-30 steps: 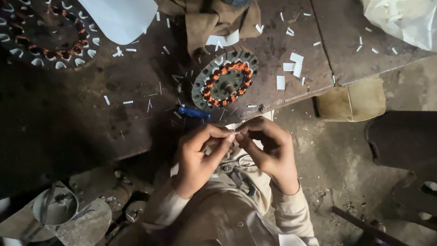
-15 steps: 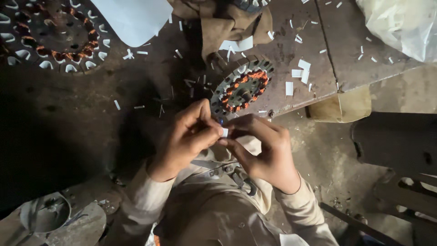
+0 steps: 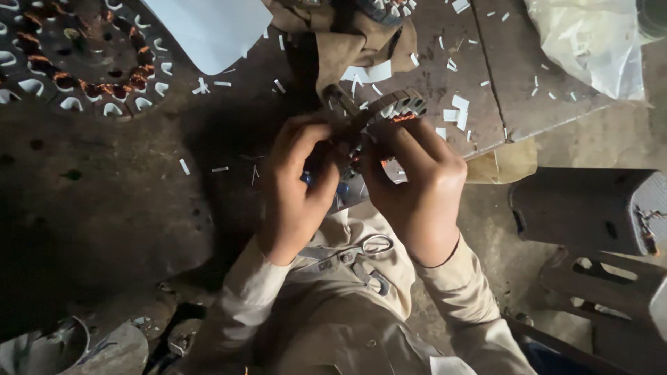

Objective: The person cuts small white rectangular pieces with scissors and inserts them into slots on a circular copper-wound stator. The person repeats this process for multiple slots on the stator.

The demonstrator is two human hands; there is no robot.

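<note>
A small round stator (image 3: 401,104) with copper windings and white slot papers is tipped up on edge at the near rim of the metal bench (image 3: 125,194). My left hand (image 3: 295,191) grips its left side and my right hand (image 3: 417,191) its right side, so most of it is hidden by fingers. A blue tool (image 3: 340,189) shows just under the hands. Scissors (image 3: 368,251) lie on my lap below them.
A larger stator (image 3: 76,66) lies at the bench's far left, beside a white sheet (image 3: 208,28). A brown cloth (image 3: 347,42) sits behind the hands and a clear plastic bag (image 3: 590,42) at the far right. White paper slips (image 3: 455,111) are scattered about. A grey metal stand (image 3: 590,208) is on the right.
My hands, which pinched a small white slip near my chest, moved up to the small stator. It lay flat before and is now tilted up in both hands.
</note>
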